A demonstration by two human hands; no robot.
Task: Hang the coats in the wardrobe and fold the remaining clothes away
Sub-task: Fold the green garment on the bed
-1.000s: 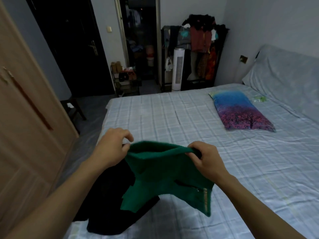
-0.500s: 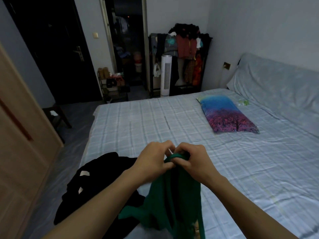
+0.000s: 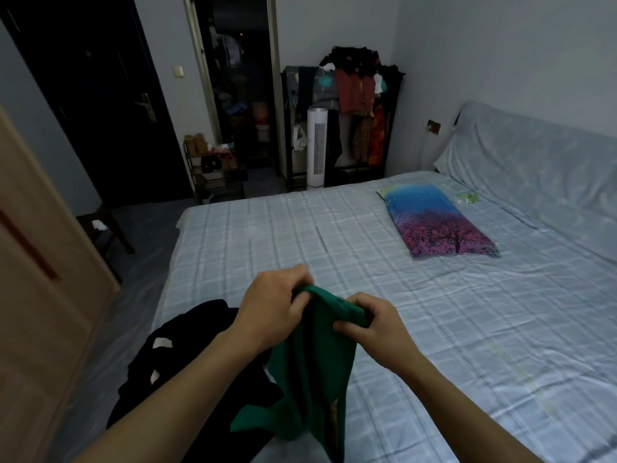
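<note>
A green knitted garment point(image 3: 310, 372) hangs folded lengthwise in front of me, above the near edge of the bed point(image 3: 417, 322). My left hand point(image 3: 270, 309) grips its top edge on the left, and my right hand point(image 3: 370, 329) pinches the same edge just to the right, the two hands close together. A pile of black clothing point(image 3: 187, 369) lies on the near left corner of the bed, partly behind my left forearm. The wooden wardrobe door point(image 3: 36, 295) stands at the far left.
A blue and pink pillow point(image 3: 437, 225) lies on the checked sheet, with a light blue headboard cover point(image 3: 541, 168) at right. A loaded clothes rack point(image 3: 350, 105), white tower fan point(image 3: 316, 148), shoe rack point(image 3: 213, 168) and small dark stool point(image 3: 103, 228) stand beyond the bed.
The garment was held spread wide between both hands; they came together, doubling it lengthwise, and have now parted slightly along its top edge. The view has shifted left.
</note>
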